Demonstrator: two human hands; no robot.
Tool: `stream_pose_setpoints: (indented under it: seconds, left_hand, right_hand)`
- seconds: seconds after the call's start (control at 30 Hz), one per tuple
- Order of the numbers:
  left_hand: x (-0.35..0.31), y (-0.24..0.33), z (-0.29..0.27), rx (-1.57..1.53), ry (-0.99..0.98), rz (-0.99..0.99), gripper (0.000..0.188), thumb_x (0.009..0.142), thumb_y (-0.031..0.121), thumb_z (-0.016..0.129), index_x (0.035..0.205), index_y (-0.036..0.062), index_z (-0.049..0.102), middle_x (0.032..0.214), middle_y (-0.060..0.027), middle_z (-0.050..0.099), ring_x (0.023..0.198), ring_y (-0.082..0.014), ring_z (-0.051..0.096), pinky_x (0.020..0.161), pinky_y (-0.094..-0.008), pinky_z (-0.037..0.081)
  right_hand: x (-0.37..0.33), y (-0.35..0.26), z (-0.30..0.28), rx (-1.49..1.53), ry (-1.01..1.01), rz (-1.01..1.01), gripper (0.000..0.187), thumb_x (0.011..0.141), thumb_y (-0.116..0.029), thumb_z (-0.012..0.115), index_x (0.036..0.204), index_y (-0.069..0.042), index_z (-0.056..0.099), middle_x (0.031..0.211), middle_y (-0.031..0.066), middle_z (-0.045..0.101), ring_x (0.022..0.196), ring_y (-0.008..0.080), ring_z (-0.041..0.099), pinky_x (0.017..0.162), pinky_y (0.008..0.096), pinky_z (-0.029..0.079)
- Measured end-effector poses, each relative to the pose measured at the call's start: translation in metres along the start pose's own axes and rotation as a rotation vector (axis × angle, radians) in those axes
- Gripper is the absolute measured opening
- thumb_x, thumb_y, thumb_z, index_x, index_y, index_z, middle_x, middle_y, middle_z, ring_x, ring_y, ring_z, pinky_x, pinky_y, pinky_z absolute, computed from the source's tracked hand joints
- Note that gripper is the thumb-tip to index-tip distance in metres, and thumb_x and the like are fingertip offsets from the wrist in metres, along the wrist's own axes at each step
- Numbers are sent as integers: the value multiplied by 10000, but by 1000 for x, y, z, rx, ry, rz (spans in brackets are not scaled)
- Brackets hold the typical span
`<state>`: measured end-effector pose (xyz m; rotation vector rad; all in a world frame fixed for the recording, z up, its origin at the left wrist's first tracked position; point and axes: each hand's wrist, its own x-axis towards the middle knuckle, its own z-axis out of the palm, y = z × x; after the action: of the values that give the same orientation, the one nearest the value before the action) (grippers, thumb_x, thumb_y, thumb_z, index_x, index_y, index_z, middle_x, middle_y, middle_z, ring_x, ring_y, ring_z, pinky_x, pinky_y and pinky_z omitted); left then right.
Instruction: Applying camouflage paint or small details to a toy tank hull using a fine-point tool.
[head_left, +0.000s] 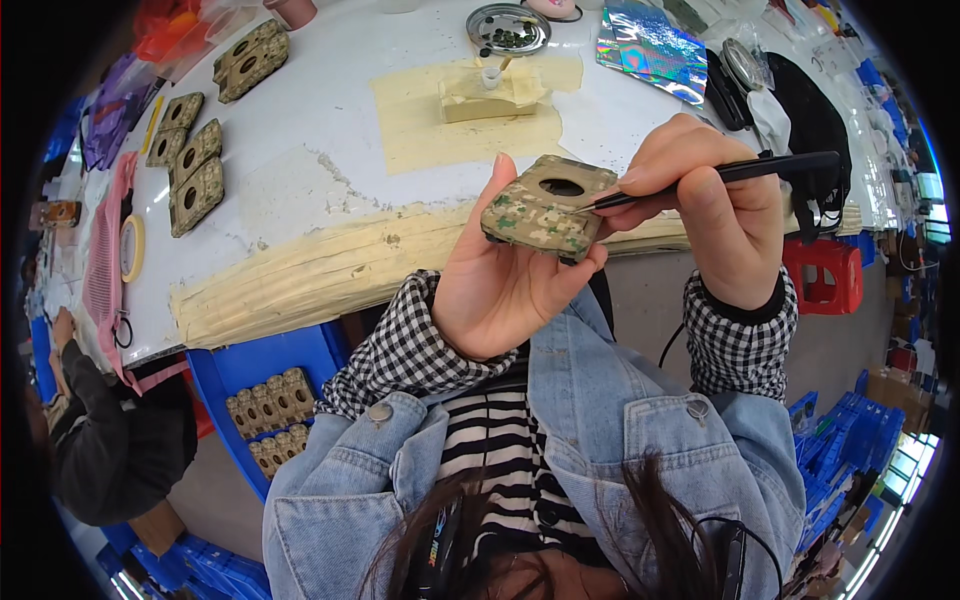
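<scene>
Tabletop [320, 110]: white, its near edge wrapped in cream masking tape [330, 255], probably as padding.
Blue plastic tray [315, 350]: below the near-left corner, bearing ranked small camouflage-patterned pieces [285, 395], seemingly ordered to stay separate.
Left grip [500, 290]: cupped around a tan-and-green camouflage case with a round dark hole [530, 215], held tilted above the near edge, likely for steadiness and sight.
Right grip [720, 190]: pinching a slim black tapered tool [760, 168] pen-fashion, presumably for fine control; tip at the case's face, contact unclear.
Left edge: matching camouflage cases [190, 175] lie beside it, apparently within reach.
Middle: cream-taped block [490, 108] carries a small white cup [491, 77], perhaps raised for access.
Far edge: round metal dish [545, 25] contains dark bits, its rim probably preventing scatter.
</scene>
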<state>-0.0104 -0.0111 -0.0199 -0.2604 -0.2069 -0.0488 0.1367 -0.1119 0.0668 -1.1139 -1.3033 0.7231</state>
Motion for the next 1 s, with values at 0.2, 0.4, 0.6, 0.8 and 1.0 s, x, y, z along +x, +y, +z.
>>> stream_pose_setpoints:
  seconds: [0.2,0.4,0.6,0.8,1.0]
  left_hand:
    - [1,1,-2,4,-10,-5,635,909,530,331,1296,26,332,1183,-165,380,996,-252,516,881,-329,521]
    - [1,1,-2,6,-13,-14,633,908,531,332,1295,30,335,1177,-162,379,994,-248,514,880,-326,522]
    - [1,0,-1,7,-9,-13,627,908,532,331,1291,35,346,1168,-154,379,987,-244,514,878,-322,523]
    - [2,1,-3,9,-14,-19,627,907,535,331,1290,39,345,1170,-152,377,984,-241,513,878,-320,523]
    - [2,2,-4,5,-10,-22,633,906,538,332,1298,42,333,1180,-156,376,983,-238,514,875,-322,524]
  right_hand:
    - [0,0,-1,8,-5,7,267,936,-140,448,921,85,591,877,123,590,789,180,636,696,248,537]
    - [0,0,-1,3,-7,2,269,936,-145,449,921,81,593,877,122,589,788,180,635,694,248,537]
    - [-1,1,0,6,13,6,275,936,-155,452,921,82,593,875,124,588,788,184,636,692,251,541]
    - [0,1,-1,-4,4,11,275,936,-154,452,917,80,596,875,122,589,786,182,637,692,248,539]
    - [0,1,-2,1,-6,4,275,936,-155,452,915,78,597,870,118,593,785,176,637,689,244,536]
